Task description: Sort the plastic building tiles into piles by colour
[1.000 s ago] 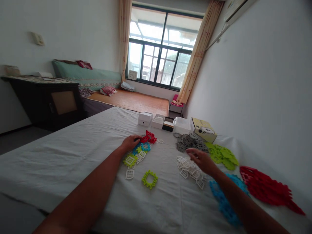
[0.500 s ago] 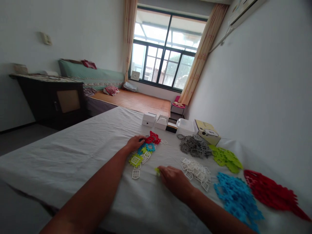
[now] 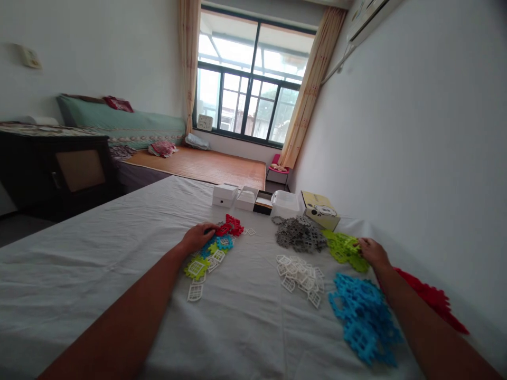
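Note:
At the mixed heap my left hand (image 3: pixel 198 237) has its fingers curled beside the red plastic building pieces (image 3: pixel 232 226); what they pinch is hidden. Just below it are blue pieces (image 3: pixel 224 242), green gear-edged pieces (image 3: pixel 196 267) and white window-like lattice pieces (image 3: pixel 195 292). My right hand (image 3: pixel 373 252) reaches far to the right, its fingers closed on a green plastic building piece at the edge of the green pile (image 3: pixel 344 248). The right forearm covers part of the red pile (image 3: pixel 430 295).
A grey pile (image 3: pixel 301 235), a white lattice pile (image 3: pixel 303 277) and a blue pile (image 3: pixel 364 316) lie on the cloth-covered table (image 3: pixel 245 327). Behind them stand small white boxes (image 3: pixel 224 195), a clear plastic container (image 3: pixel 285 202) and a yellow box (image 3: pixel 320 209) near the wall.
My right hand has moved from the table's middle, where it held a green piece, right and away to the green pile. My left hand stays at the mixed heap. The view has turned slightly right.

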A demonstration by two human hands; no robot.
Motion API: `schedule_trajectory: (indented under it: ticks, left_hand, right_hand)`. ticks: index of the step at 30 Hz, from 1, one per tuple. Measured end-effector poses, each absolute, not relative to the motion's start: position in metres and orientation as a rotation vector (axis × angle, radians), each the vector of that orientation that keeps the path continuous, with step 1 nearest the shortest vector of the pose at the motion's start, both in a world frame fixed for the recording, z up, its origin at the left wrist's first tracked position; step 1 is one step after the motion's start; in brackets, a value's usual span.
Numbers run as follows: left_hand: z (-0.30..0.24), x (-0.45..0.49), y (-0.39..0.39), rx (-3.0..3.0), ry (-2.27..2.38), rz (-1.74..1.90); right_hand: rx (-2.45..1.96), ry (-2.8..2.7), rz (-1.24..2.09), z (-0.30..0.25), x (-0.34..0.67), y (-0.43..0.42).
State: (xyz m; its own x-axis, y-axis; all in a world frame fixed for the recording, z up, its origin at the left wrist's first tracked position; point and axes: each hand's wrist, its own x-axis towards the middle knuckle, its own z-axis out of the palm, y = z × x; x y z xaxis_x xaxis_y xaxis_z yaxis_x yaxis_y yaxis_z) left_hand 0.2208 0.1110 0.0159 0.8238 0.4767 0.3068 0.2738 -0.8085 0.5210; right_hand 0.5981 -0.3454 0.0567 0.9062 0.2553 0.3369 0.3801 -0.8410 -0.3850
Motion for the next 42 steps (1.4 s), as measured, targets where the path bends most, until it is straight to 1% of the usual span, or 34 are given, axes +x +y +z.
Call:
schedule_trajectory:
  ticks: [4,6,8,11,15,17,19,23,28,33,37,39,42]
  left_hand:
    - [0.015,0.221,0.108,2.536,0.555,0.642]
    - [0.016,0.221,0.105,2.532,0.561,0.7]
    - [0.018,0.221,0.1,2.527,0.531,0.733]
    - [0.022,0.221,0.093,2.499,0.331,0.673]
    - [0.025,0.219,0.086,2.345,0.013,0.477]
    - [0.023,0.219,0.088,2.256,0.032,0.451]
    - [0.019,0.219,0.092,2.196,0.165,0.525]
    - [0.01,0.222,0.106,2.14,0.42,0.746]
    - [0.005,0.223,0.114,2.184,0.483,0.746]
    - [0.006,0.223,0.114,2.227,0.487,0.712]
    - [0.005,0.225,0.116,2.202,0.5,0.695]
    - [0.003,0.226,0.117,2.188,0.513,0.694]
    - [0.002,0.226,0.117,2.217,0.517,0.692]
  right_hand:
    - [-2.671,-0.442,-0.458,0.059,0.614,-0.352]
    - [-2.692,-0.579,-0.511,0.057,0.609,-0.342]
    - [-2.664,-0.84,-0.524,0.053,0.594,-0.322]
    - [-2.491,-1.177,-0.449,0.047,0.545,-0.281]
    - [-2.243,-1.442,-0.246,0.048,0.457,-0.221]
    - [-2.149,-1.546,-0.145,0.049,0.421,-0.194]
    - [-2.091,-1.616,-0.087,0.049,0.397,-0.169]
    - [-2.083,-1.619,-0.08,0.041,0.382,-0.123]
    - [-2.132,-1.469,-0.144,0.027,0.383,-0.076]
    - [-2.036,-1.519,-0.012,0.029,0.372,-0.065]
    - [-1.839,-1.524,0.22,0.038,0.364,-0.066]
    - [-1.889,-1.517,0.176,0.042,0.366,-0.065]
    - [-2.056,-1.514,-0.046,0.042,0.374,-0.062]
